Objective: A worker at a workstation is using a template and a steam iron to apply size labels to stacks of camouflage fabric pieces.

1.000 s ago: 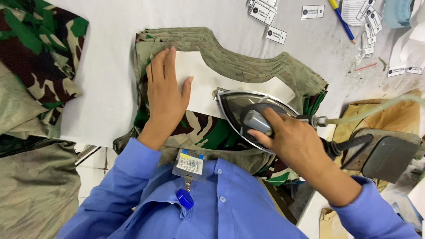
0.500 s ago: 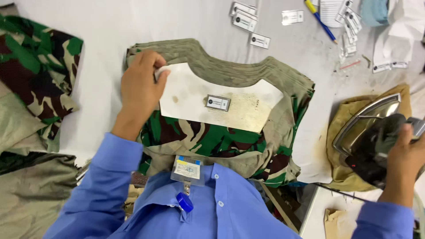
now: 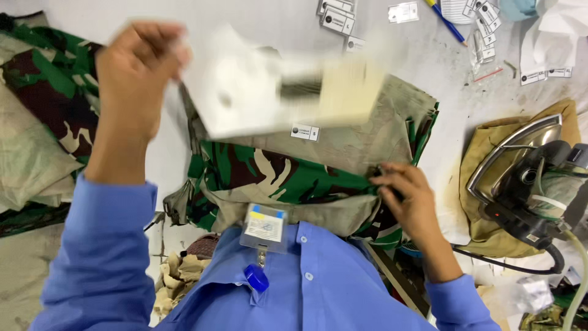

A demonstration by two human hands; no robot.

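Note:
My left hand (image 3: 138, 79) is raised above the table and grips a pale cardboard template (image 3: 275, 83), which is blurred by motion. Below it lies a folded camouflage garment piece (image 3: 294, 171), olive on its upper part, with a small size label (image 3: 304, 132) on it. My right hand (image 3: 407, 196) pinches the right edge of that camouflage fabric. A clothes iron (image 3: 530, 175) rests tilted on a tan pad (image 3: 484, 233) at the right, apart from both hands.
Another camouflage piece (image 3: 43, 116) lies at the left on the white table (image 3: 257, 18). Several small labels (image 3: 337, 21), a blue pen (image 3: 446, 18) and white paper (image 3: 551, 37) lie at the back. The iron's cord (image 3: 520, 266) runs to the right. A badge (image 3: 264, 227) hangs from my shirt.
My right hand set the iron on the tan pad and now grips the fabric's right edge. My left hand lifted the cardboard template up off the garment.

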